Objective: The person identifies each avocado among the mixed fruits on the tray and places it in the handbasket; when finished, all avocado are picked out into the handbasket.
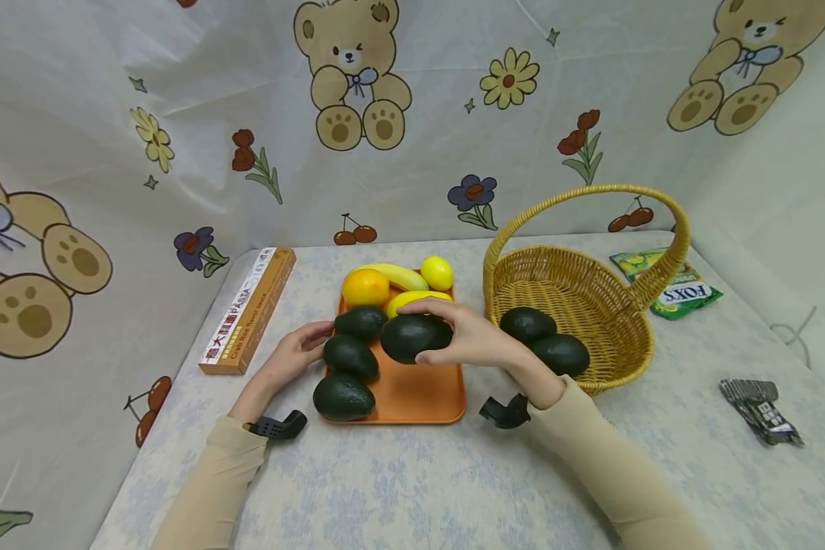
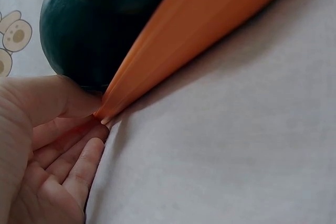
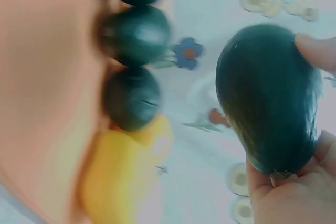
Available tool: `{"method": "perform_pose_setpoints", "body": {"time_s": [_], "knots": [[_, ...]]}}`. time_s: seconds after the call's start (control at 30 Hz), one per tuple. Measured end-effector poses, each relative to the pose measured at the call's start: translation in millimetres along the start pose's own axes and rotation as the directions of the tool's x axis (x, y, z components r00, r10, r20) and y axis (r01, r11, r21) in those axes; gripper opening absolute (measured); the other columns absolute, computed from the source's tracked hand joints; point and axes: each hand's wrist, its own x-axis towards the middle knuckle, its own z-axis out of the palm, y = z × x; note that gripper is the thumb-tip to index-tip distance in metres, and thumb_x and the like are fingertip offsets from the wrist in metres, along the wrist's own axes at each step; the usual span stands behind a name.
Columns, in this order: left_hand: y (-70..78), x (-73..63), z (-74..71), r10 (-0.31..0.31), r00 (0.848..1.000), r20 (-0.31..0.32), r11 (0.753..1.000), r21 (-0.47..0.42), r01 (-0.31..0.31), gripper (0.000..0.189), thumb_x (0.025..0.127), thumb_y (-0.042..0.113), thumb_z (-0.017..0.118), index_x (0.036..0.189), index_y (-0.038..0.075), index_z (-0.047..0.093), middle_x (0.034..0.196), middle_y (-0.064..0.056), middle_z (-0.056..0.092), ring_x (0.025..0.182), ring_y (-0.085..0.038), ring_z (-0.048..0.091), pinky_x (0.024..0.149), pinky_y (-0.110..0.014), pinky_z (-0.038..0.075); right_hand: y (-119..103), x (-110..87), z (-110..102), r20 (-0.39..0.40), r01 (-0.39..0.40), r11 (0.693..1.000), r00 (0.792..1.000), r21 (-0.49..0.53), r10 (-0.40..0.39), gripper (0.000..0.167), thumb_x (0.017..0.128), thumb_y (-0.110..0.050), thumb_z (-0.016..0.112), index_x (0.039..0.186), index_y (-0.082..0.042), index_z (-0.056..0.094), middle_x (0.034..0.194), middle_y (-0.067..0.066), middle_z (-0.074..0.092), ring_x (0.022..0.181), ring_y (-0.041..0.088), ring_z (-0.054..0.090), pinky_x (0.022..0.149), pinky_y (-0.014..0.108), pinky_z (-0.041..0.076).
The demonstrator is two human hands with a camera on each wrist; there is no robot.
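My right hand (image 1: 477, 336) grips a dark green avocado (image 1: 412, 338) above the orange tray (image 1: 412, 401). In the right wrist view this avocado (image 3: 270, 98) shows whole, with the thumb on one side and fingers round its lower end. At the tray's left edge, my left hand (image 1: 290, 357) pinches the rim, thumb on top and fingers beneath in the left wrist view. Three avocados (image 1: 344, 397) lie in a column along the tray's left side. Behind them in the tray are an orange (image 1: 366, 288), two bananas (image 1: 400, 276) and a lemon (image 1: 437, 273).
Right of the tray stands a wicker basket (image 1: 615, 344) with a tall arched handle; two avocados (image 1: 561, 354) lie inside. A green FOX'S bag (image 1: 684, 296) sits behind it, and a black packet (image 1: 761, 409) lies farther right. On the left is a long pasta box (image 1: 261, 305).
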Motion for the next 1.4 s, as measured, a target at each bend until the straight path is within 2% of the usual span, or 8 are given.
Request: {"method": "perform_pose_setpoints", "body": {"time_s": [0.13,0.23,0.43,0.57,0.73,1.0,1.23,1.4], "knots": [[-3.4,1.3,1.1,0.019,1.000,0.003,1.000,-0.006,-0.019,0.048,0.091,0.004,0.060,0.136,-0.005,0.044,0.138,-0.023,0.043,0.124,-0.035,0.045,0.101,-0.033,0.040,-14.3,-14.6,-16.9,-0.026,0.044,0.999,0.999,0.005,-0.044,0.063,0.077,-0.016,0.077,0.134,-0.017,0.051,0.134,-0.005,0.050,0.117,0.018,0.047,0.092,0.041,0.047],[-3.8,1.8,1.6,0.008,1.000,0.011,1.000,-0.011,-0.008,0.049,0.091,0.003,0.060,0.137,-0.005,0.044,0.139,-0.023,0.042,0.125,-0.035,0.044,0.101,-0.034,0.040,-21.7,-28.5,-31.1,-0.049,0.057,0.998,0.997,0.003,-0.057,0.063,0.078,-0.011,0.076,0.135,-0.015,0.051,0.135,-0.002,0.050,0.117,0.019,0.046,0.092,0.040,0.047],[2.6,6.9,-1.3,-0.008,1.000,-0.005,1.000,-0.002,0.008,0.049,0.091,0.004,0.061,0.137,-0.003,0.045,0.139,-0.021,0.043,0.125,-0.033,0.045,0.102,-0.035,0.039,-23.0,-59.8,-67.5,-0.134,0.062,0.998,0.989,-0.007,-0.062,0.065,0.076,0.005,0.074,0.135,-0.008,0.050,0.132,0.005,0.051,0.113,0.022,0.049,0.091,0.030,0.048],[5.7,10.3,-3.2,-0.014,1.000,-0.004,1.000,-0.012,0.014,0.048,0.092,0.006,0.061,0.137,-0.001,0.045,0.139,-0.019,0.044,0.125,-0.031,0.045,0.101,-0.034,0.039,-20.2,-83.7,-91.6,-0.208,-0.005,0.999,0.978,-0.044,-0.004,0.065,0.076,0.007,0.073,0.135,-0.008,0.049,0.131,0.006,0.049,0.109,0.021,0.049,0.085,0.024,0.050],[4.1,10.6,-1.6,-0.015,1.000,0.009,1.000,-0.025,0.015,0.049,0.092,0.008,0.061,0.137,-0.001,0.045,0.140,-0.019,0.043,0.126,-0.031,0.044,0.102,-0.033,0.038,-8.2,-112.5,-116.0,-0.265,-0.121,0.992,0.958,-0.030,0.109,0.065,0.079,0.007,0.070,0.138,-0.008,0.046,0.132,0.005,0.046,0.104,0.022,0.052,0.075,0.024,0.054],[-0.7,5.2,-0.8,0.018,1.000,-0.007,1.000,0.016,-0.018,0.049,0.091,0.005,0.060,0.137,-0.002,0.045,0.138,-0.021,0.044,0.126,-0.033,0.044,0.103,-0.038,0.038,26.3,-140.0,-138.2,-0.326,-0.319,0.944,0.903,-0.079,0.278,0.060,0.084,-0.003,0.069,0.139,-0.014,0.046,0.127,0.001,0.046,0.098,0.017,0.056,0.074,0.022,0.051],[-0.1,2.9,-0.2,0.009,1.000,-0.002,1.000,0.003,-0.009,0.049,0.091,0.005,0.061,0.137,0.000,0.045,0.139,-0.019,0.043,0.125,-0.032,0.045,0.102,-0.037,0.039,53.1,-149.5,-147.1,-0.292,-0.371,0.924,0.897,-0.093,0.331,0.059,0.085,-0.007,0.070,0.138,-0.015,0.046,0.122,0.003,0.052,0.097,0.017,0.057,0.074,0.024,0.051],[-1.1,1.5,0.4,0.013,1.000,0.006,1.000,0.009,-0.013,0.049,0.091,0.003,0.060,0.137,-0.001,0.045,0.139,-0.020,0.043,0.126,-0.032,0.044,0.102,-0.038,0.039,62.0,-155.0,-148.9,-0.279,-0.392,0.907,0.898,-0.153,0.341,0.059,0.082,-0.010,0.073,0.136,-0.016,0.049,0.120,0.003,0.056,0.098,0.014,0.055,0.075,0.022,0.048]]}}
